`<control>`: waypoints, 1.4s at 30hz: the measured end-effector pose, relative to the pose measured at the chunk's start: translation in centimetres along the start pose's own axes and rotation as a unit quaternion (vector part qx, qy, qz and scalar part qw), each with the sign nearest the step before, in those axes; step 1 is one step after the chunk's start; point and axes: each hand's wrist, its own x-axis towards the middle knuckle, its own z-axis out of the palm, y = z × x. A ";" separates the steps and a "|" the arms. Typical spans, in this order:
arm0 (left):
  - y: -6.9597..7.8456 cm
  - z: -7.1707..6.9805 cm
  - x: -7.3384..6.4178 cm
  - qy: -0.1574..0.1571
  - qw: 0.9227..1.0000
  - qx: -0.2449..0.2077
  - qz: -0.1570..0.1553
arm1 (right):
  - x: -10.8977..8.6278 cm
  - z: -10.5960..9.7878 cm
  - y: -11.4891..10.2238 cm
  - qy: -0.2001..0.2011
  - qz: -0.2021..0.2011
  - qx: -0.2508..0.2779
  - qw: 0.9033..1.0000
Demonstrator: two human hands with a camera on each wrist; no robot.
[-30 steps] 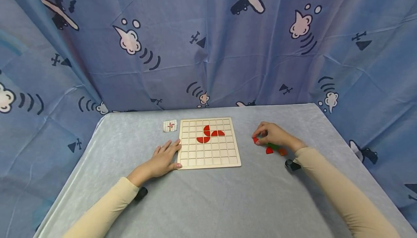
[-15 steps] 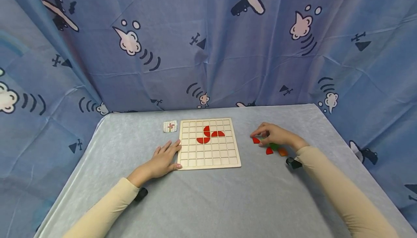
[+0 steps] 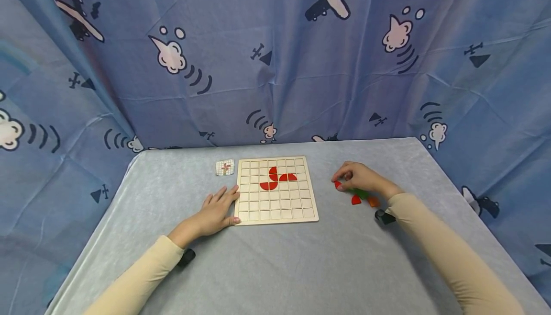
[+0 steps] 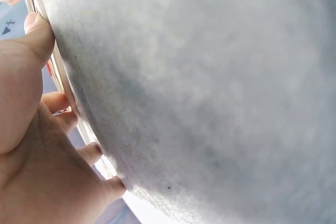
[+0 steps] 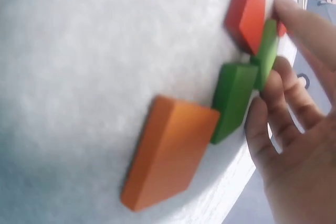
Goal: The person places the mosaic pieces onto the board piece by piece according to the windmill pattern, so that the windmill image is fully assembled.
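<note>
The left hand (image 3: 213, 214), fingers extended, rests against the edge of the grid board (image 3: 275, 205) to its right. The right hand (image 3: 360, 179) pinches a red piece (image 3: 337, 185) between thumb and finger; green pieces (image 5: 233, 100) and an orange piece (image 5: 173, 153) lie near its palm.

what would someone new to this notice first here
Probably the bright red pieces in a pinwheel-like cluster on the pale gridded board, set toward its far side. Next might be the right hand, which pinches a small red piece to the right of the board, near green and orange ones. Behind the table, the blue curtain printed with planes fills the top of the head view.
</note>
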 end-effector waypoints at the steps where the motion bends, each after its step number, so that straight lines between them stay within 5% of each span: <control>1: 0.0 0.0 0.0 -0.002 1.000 -0.001 -0.002 | 0.1 0.2 -0.1 0.010 0.001 -0.006 1.000; 7: 0.2 -0.1 -0.2 0.001 1.000 0.001 -0.002 | 0.2 0.5 -0.3 0.034 0.006 -0.023 0.999; 17: 0.3 -0.2 -0.3 0.005 1.000 0.001 0.000 | -0.6 -1.0 0.7 -0.046 0.003 0.014 0.999; 23: 0.2 -0.1 -0.2 0.003 1.000 -0.002 0.005 | -0.6 -1.2 0.8 -0.059 0.008 0.028 0.998; 42: 0.0 0.0 -0.1 0.003 1.000 0.008 0.001 | -0.4 -1.0 0.8 -0.030 0.018 0.028 0.999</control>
